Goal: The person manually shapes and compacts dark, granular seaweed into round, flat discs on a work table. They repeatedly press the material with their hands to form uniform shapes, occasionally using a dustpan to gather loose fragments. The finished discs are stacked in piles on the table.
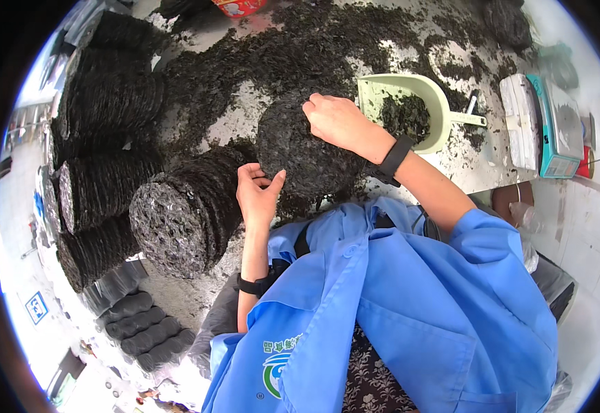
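Observation:
A round, dark disc of dried seaweed [307, 160] lies in front of me, close to the table's near edge. My left hand [257, 193] has curled fingers at its lower left rim, with the thumb against the edge. Over the upper right part of the disc is my right hand [341, 124], fingers closed in a pinch; what they hold is hidden. Left of the disc, a long stack of similar seaweed discs [169, 224] lies on its side. Loose seaweed flakes [300, 51] spread over the table beyond my hands.
A pale green dustpan [440, 113] with flakes in it sits right of my right hand. Farther right stand a teal-and-white boxy device [562, 131] and a white stack [518, 120]. More seaweed disc stacks [110, 103] line the left side. A red container [239, 7] is at the far edge.

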Action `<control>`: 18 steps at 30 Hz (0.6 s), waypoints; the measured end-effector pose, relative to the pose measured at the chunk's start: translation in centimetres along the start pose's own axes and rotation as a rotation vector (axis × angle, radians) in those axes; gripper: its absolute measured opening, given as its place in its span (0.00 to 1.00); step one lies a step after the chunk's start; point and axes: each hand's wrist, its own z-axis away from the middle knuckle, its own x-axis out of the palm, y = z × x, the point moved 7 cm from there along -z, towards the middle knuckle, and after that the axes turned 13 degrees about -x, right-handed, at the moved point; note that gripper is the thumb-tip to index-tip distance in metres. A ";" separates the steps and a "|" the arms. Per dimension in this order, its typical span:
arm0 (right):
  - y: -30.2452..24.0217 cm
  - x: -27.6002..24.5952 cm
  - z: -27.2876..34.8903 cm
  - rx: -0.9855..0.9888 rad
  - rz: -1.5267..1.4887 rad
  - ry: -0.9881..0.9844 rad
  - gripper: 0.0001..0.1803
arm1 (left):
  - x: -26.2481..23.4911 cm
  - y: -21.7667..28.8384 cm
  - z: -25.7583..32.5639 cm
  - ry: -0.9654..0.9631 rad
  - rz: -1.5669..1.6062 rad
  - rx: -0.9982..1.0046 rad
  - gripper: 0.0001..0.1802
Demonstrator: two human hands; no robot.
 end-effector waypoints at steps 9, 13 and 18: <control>8.2 -3.6 8.9 0.617 -0.524 0.336 0.08 | -0.6 -0.5 0.4 0.004 0.000 -0.039 0.29; 9.7 -3.6 15.3 0.544 0.040 0.117 0.12 | -0.6 -0.3 0.2 0.004 0.008 -0.041 0.29; -3.6 -4.8 8.6 -0.013 0.014 0.115 0.31 | -0.8 0.3 0.6 0.045 -0.031 -0.021 0.28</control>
